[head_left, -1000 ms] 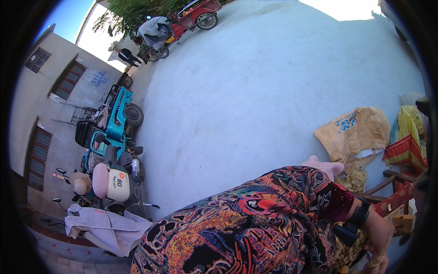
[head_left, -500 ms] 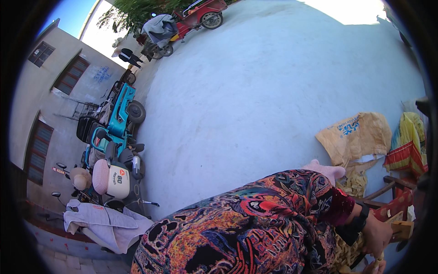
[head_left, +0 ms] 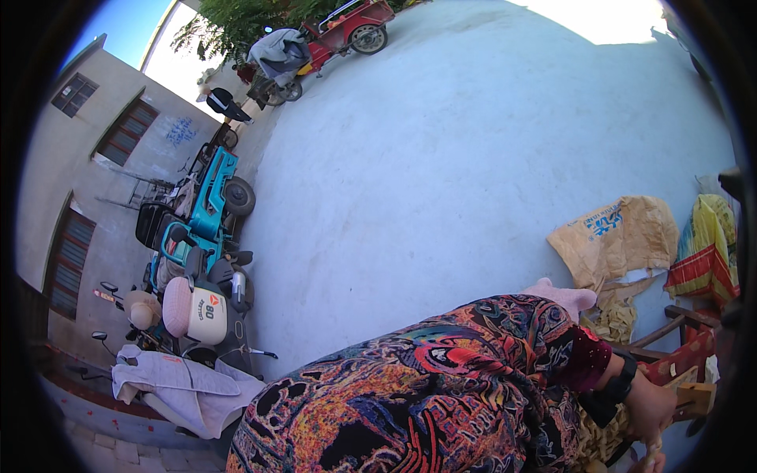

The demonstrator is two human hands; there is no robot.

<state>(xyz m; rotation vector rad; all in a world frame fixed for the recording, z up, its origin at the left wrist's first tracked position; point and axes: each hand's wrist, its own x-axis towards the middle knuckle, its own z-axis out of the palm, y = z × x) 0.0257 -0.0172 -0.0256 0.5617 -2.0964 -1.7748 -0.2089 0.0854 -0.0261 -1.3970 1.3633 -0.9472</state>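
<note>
My left arm, in a patterned sleeve with a dark watch, reaches to the lower right. My left hand is curled, gripping a thin pale piece at the frame's lower edge. My right hand shows only in part below it, fingers around the same piece. Beside them are a pale wooden block, a red patterned seat or board with a dark wooden frame, and a heap of pale yellow strips, partly hidden by my sleeve.
A brown paper sack, red-yellow bag and pink fuzzy item lie right, on pale paving. A scooter with draped cover and turquoise tricycle line the left wall; a person stands near a red tricycle.
The view has shifted slightly, so the surroundings sit a little further right. My hands have moved slightly within the lower right corner, still together. The distant person has changed posture slightly.
</note>
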